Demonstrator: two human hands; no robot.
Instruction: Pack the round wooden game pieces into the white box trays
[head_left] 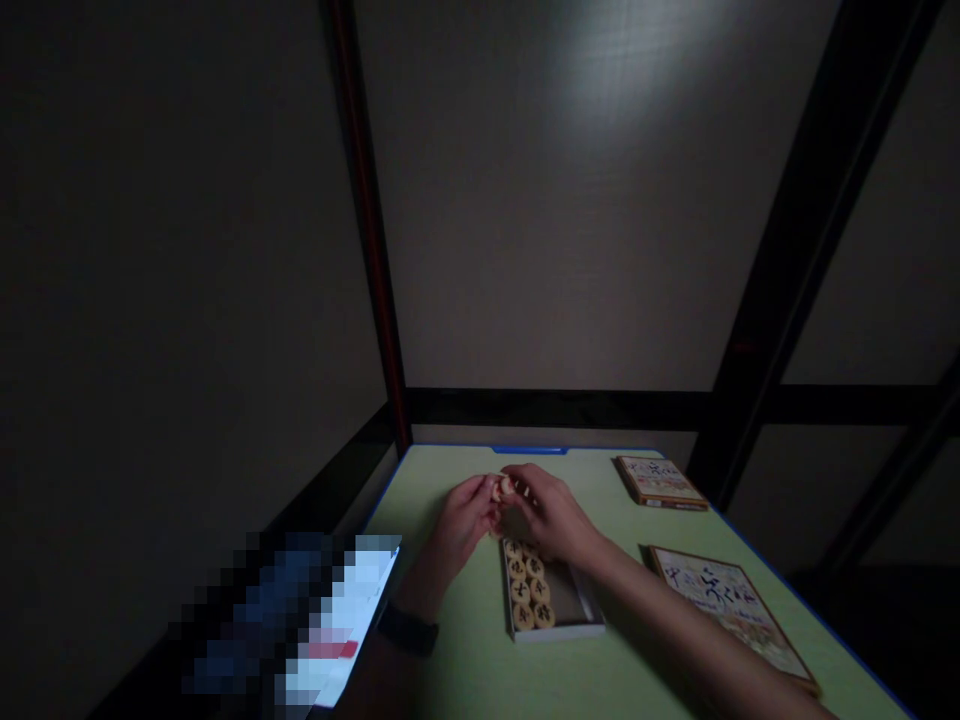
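Observation:
Above the far end of an open white box (566, 632), my two hands meet. Pinched in the fingers of my left hand (461, 520) are small round Chinese chess pieces (503, 487) with red markings; their exact number is hard to make out. My right hand (553, 512) curls its fingers round the same pieces from the right, its fingertips partly hidden. Inside the box, several wooden Chinese chess pieces (520, 592) with dark characters lie in two columns along the left side. My right wrist and forearm cover part of the box's right side.
Two flat printed boxes lie on the right of the green table (465, 670): a near box lid (720, 600) and a farther box (664, 480). At lower left, a bright screen (356, 610) is partly pixelated. Dark-framed wall panels (555, 300) rise behind the table.

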